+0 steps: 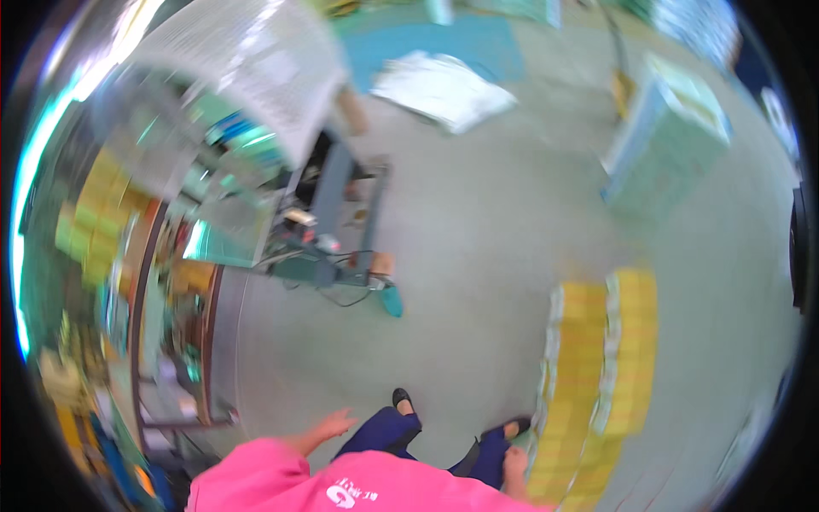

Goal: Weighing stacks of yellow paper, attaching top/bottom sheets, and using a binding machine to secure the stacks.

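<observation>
My left hand (335, 423) hangs beside my left thigh with its fingers stretched out and nothing in it. My right hand (515, 463) is low at my right side, next to the near end of stacked yellow packs (576, 367). Blur and its small size hide how its fingers lie, and whether it touches the packs is unclear. The packs stand on the floor in two long rows with whitish edges along their left sides.
Ahead on the left stands a machine (328, 213) with a grey frame, under a large whitish sheet (247, 60); a cable trails from its foot. Brown-framed shelving (141, 316) lines the left. White sheeting (444, 90) lies on a blue mat (486, 43). A pale upright block (670, 141) stands far right.
</observation>
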`<move>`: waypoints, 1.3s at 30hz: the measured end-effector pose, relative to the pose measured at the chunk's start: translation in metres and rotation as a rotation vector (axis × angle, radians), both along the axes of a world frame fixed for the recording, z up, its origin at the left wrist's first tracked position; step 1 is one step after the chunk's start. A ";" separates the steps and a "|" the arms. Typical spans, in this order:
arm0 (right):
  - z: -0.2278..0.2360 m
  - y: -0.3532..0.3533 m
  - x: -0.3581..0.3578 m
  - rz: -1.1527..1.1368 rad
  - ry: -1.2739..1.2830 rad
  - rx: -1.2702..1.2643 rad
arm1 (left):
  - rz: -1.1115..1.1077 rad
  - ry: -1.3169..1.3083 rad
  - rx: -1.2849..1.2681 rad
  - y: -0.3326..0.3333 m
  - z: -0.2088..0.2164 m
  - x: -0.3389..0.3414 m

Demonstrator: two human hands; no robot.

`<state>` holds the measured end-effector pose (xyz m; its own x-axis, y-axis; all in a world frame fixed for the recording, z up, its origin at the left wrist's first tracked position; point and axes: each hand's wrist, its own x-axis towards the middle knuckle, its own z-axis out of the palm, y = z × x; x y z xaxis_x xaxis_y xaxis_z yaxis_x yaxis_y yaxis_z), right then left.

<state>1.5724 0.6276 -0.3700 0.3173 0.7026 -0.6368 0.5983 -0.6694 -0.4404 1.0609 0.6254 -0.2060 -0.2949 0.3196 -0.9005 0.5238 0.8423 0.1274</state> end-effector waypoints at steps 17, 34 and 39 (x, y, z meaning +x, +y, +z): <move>0.004 0.266 -0.501 1.736 0.532 0.386 | 0.779 0.231 0.584 -0.138 0.051 -0.368; 0.152 0.204 -1.123 1.827 0.328 -0.196 | 1.844 -0.092 0.373 -0.264 0.056 -0.444; 0.181 0.118 -1.227 1.747 0.511 -0.157 | 1.694 0.175 0.653 -0.296 0.039 -0.651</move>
